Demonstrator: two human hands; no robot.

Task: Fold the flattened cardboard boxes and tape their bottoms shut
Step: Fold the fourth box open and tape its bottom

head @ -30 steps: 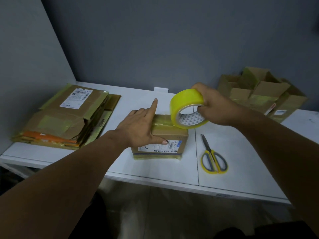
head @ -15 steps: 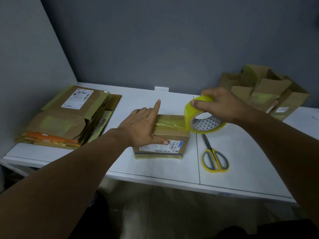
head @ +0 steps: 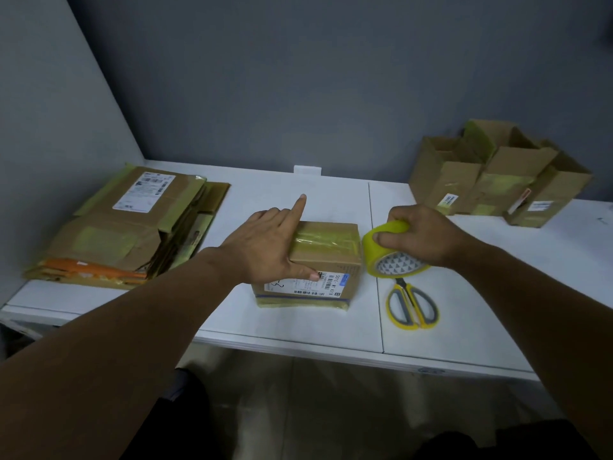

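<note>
Cardboard box point(head: 326, 254) sits on the counter point(head: 298, 330), centre, near the front edge, tape across its top. Left hand point(head: 265, 247) presses it, grip apart. Right hand point(head: 428, 237), grip clamped on the tape roll point(head: 381, 252), holds it at the box's right edge, over the scissors point(head: 411, 308). Folded boxes point(head: 497, 180) crowd the back-right corner, and a flattened stack point(head: 132, 227) waits left, so much remains. Room lies behind the box.
</note>
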